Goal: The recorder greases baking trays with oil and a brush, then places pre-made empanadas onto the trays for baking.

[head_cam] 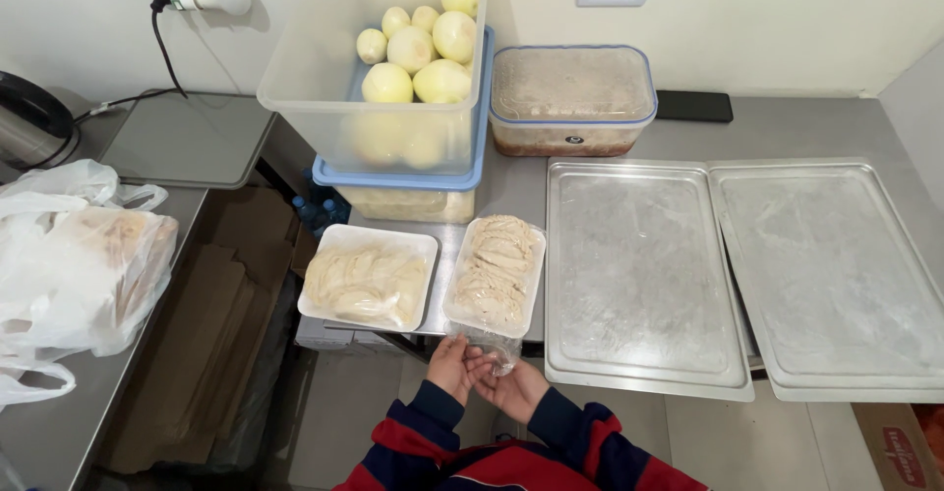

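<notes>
Spreading across the scene: a steel tabletop (pixel 610 152), running along a pale wall.

Lying side by side on its right half: two big, bare metal baking trays (pixel 639 275) and (pixel 836 275), the inner one just beside the nearer foam tray.

Standing at the back left: a tall clear plastic bin (pixel 324 78) carrying peeled pale onions (pixel 433 54), stacked on a blue-lidded container (pixel 393 191). Sitting just right of that stack: a lidded clear tub (pixel 572 98) with a brownish filling, and a flat black object (pixel 694 106) beyond it by the wall.

Slumping on a second surface at far left: a white plastic bag (pixel 69 265) with pale contents showing through.

Resting near the front edge of the tabletop: two white foam trays of pale dough discs, the left foam tray (pixel 369 277) lying flat and wrapped, the right foam tray (pixel 495 275) lying lengthwise toward the person, its near end overhanging the edge.

Meeting just below that near end: the left hand (pixel 453 365) and the right hand (pixel 511 388), both in dark sleeves with red stripes. Pinching between them: a bunch of clear plastic wrap (pixel 495 346), trailing from the right foam tray. Fingers of both hands closing together on that wrap, left from the left side, right from beneath.
</notes>
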